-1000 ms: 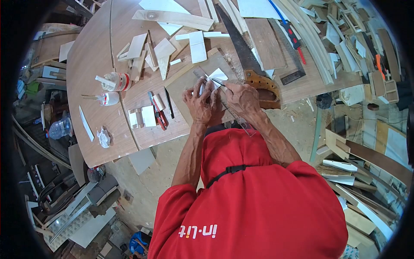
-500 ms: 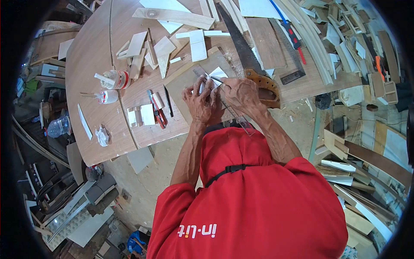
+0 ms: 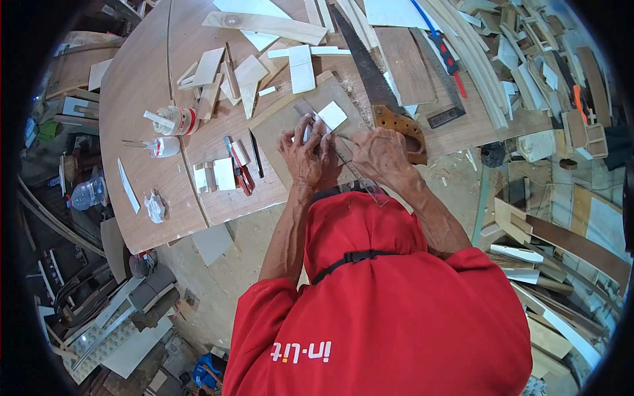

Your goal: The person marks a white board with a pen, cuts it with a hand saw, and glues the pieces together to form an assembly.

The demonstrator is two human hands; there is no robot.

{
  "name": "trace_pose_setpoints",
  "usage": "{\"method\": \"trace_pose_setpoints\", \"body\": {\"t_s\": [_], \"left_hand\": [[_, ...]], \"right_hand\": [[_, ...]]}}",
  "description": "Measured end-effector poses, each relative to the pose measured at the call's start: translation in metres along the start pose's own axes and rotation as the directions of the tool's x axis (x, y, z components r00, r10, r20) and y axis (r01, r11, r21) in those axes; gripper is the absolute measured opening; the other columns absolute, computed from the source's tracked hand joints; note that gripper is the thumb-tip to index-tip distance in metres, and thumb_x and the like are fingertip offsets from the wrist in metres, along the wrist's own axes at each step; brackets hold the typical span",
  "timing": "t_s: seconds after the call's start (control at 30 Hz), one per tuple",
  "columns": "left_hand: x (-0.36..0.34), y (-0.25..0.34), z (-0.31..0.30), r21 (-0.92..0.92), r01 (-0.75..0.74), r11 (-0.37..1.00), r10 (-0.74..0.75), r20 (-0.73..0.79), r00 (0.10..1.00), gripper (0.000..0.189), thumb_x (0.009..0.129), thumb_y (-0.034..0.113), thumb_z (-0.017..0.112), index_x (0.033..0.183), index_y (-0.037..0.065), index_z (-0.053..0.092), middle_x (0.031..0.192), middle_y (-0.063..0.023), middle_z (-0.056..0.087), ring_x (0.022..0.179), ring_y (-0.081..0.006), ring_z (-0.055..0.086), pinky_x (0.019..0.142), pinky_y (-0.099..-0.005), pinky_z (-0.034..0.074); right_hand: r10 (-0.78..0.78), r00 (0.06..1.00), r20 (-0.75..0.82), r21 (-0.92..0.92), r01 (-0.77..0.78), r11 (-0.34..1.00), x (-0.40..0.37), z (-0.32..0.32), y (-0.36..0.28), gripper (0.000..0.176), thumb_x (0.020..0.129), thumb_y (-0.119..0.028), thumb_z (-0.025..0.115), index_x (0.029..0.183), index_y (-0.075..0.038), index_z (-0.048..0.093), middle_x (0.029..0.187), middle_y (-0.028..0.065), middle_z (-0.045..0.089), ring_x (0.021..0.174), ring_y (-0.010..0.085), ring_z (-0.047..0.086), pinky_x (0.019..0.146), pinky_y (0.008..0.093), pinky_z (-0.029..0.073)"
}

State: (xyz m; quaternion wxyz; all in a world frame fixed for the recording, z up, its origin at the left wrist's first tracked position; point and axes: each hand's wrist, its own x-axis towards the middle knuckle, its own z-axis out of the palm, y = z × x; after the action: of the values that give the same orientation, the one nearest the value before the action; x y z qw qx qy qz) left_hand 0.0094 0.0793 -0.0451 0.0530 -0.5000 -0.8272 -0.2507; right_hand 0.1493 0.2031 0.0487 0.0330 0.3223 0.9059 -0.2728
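Observation:
My left hand [image 3: 306, 153] is bent over a clear ruler [image 3: 356, 173], its fingers pressing the ruler and a small white piece [image 3: 332, 115] down on a flat board [image 3: 274, 135]. The ruler slants from beyond my left fingertips down towards my body. On the right side of the ruler, my right hand [image 3: 382, 153] is closed around a thin, pen-like tool, mostly hidden by the fingers. A handsaw [image 3: 399, 124] lies just beyond my right hand, its wooden handle close to the knuckles.
Glue containers [image 3: 186, 121] [image 3: 165, 147], a red tool [image 3: 243, 177] and a black stick [image 3: 257, 155] lie left. Wood offcuts [image 3: 210, 66], a metal square [image 3: 446, 117] and a blue-and-red tool [image 3: 444, 53] lie further back. A person in blue [image 3: 208, 371] is at the bottom.
My right hand has drawn back to the right, away from my left fingertips, uncovering more of the white piece. My left hand stays in place on the ruler.

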Motion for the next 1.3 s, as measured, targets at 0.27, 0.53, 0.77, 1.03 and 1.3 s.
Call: {"method": "trace_pose_setpoints", "body": {"t_s": [0.27, 0.53, 0.77, 1.03, 1.3], "left_hand": [[0.000, 0.001, 0.002, -0.003, -0.001, 1.000, 0.001, -0.023, 1.000, 0.034, 0.081, 0.032, 0.068, 0.112, 0.018, 0.071, 0.129, 0.0004, 0.057, 0.096, -0.0256, 0.049, 0.095, -0.0404, 0.034], [0.002, 0.004, -0.004, -0.019, -0.008, 1.000, 0.008, -0.007, 1.000, 0.037, 0.080, 0.030, 0.069, 0.115, 0.018, 0.069, 0.130, -0.0007, 0.057, 0.097, -0.0261, 0.049, 0.096, -0.0416, 0.033], [0.003, 0.007, -0.006, -0.025, 0.007, 1.000, -0.007, -0.005, 1.000, 0.036, 0.081, 0.030, 0.068, 0.115, 0.019, 0.069, 0.130, -0.0007, 0.057, 0.097, -0.0263, 0.049, 0.096, -0.0418, 0.033], [0.003, 0.007, -0.006, -0.040, 0.006, 0.999, -0.006, -0.009, 1.000, 0.035, 0.081, 0.030, 0.067, 0.114, 0.019, 0.070, 0.130, -0.0007, 0.057, 0.097, -0.0263, 0.049, 0.096, -0.0420, 0.033], [0.002, 0.006, -0.004, -0.025, -0.001, 1.000, 0.000, -0.021, 1.000, 0.035, 0.082, 0.032, 0.068, 0.114, 0.018, 0.069, 0.129, 0.0000, 0.057, 0.097, -0.0266, 0.049, 0.095, -0.0420, 0.034]], "right_hand": [[0.083, 0.990, -0.118, 0.141, -0.066, 0.988, -0.010, -0.002, 0.002, 0.023, 0.080, -0.021, 0.054, 0.094, -0.011, 0.071, 0.073, 0.0216, 0.066, 0.070, 0.0372, 0.068, 0.066, 0.0461, 0.054], [0.059, 0.987, -0.148, 0.204, -0.028, 0.979, 0.013, 0.015, -0.005, 0.024, 0.083, -0.020, 0.053, 0.098, -0.011, 0.069, 0.079, 0.0206, 0.067, 0.077, 0.0371, 0.067, 0.070, 0.0462, 0.053], [0.029, 0.984, -0.177, 0.230, 0.013, 0.973, 0.021, 0.024, -0.004, 0.024, 0.084, -0.020, 0.052, 0.097, -0.008, 0.068, 0.082, 0.0206, 0.067, 0.078, 0.0366, 0.067, 0.071, 0.0458, 0.052], [0.017, 0.991, -0.135, 0.099, -0.004, 0.995, 0.025, 0.016, -0.010, 0.025, 0.082, -0.022, 0.054, 0.094, -0.008, 0.070, 0.079, 0.0211, 0.068, 0.075, 0.0364, 0.068, 0.068, 0.0458, 0.054], [-0.016, 0.996, -0.082, 0.062, 0.021, 0.998, 0.002, 0.005, -0.003, 0.026, 0.085, -0.031, 0.054, 0.089, -0.011, 0.070, 0.074, 0.0202, 0.067, 0.070, 0.0364, 0.068, 0.065, 0.0452, 0.054]]}}
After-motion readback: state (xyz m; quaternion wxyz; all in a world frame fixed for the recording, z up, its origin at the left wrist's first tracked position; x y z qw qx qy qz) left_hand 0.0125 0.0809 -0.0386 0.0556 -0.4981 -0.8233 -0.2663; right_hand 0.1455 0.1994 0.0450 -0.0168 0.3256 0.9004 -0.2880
